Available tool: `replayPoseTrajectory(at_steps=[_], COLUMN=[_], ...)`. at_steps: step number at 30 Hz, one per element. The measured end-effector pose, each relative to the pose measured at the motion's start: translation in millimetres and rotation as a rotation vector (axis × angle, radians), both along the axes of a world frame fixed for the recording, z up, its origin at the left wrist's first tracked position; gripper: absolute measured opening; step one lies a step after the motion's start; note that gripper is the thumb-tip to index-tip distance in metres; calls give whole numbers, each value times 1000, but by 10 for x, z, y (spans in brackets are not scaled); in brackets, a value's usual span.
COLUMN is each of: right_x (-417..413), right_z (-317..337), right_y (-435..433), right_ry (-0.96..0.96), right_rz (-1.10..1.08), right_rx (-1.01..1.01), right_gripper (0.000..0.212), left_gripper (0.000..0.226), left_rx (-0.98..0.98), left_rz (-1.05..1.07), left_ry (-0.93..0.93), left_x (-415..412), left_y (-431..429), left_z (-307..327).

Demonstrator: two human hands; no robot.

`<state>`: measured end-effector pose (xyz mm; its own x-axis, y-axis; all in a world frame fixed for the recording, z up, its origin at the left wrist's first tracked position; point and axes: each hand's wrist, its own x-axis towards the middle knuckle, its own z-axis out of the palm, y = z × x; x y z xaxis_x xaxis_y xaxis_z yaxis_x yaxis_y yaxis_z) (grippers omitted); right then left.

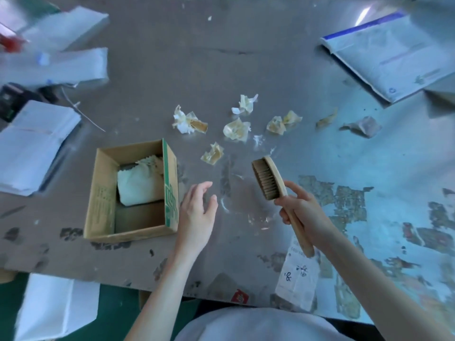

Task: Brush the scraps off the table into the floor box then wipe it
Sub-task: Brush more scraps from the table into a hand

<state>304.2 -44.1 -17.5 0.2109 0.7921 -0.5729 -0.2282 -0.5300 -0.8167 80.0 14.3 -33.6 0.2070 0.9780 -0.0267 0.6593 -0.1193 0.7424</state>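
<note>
Now | right hand (299, 212) grip clasps brush (269, 178) handle | scraps (213, 153) beyond bristles

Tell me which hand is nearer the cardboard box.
Left. The left hand hovers open just beside the cardboard box's green-printed right wall. The right hand is farther right, its grip closed on the wooden brush, with the left hand between it and the box.

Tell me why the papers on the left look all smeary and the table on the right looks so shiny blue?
In the head view, the paper stacks at the far left are blurred, likely by camera motion, and the wide lens bends the edges; the table on the right shows bluish glare, while the brush and scraps at centre stay sharp.
</note>
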Motion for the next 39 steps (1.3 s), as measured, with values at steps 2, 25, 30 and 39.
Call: replayPoseTrajectory(at_steps=[2,25,30,39], right_x=[-57,-923,-633,-304], right_z=[29,-7,19,-62], right_y=[247,2679,2320,1336], right_ry=[-58,-1023,-923,-733], right_rz=[23,601,667,678], right_rx=[32,143,83,22], right_gripper=[45,60,56,53], left_gripper=[28,32,37,63], left_rx=[116,-27,-46,12], left_rz=[-77,-23,14,5], left_ry=[79,17,-3,40], left_x=[-117,-335,-274,-150], left_y=[123,53,108,233], left_z=[35,-198,-238,-367])
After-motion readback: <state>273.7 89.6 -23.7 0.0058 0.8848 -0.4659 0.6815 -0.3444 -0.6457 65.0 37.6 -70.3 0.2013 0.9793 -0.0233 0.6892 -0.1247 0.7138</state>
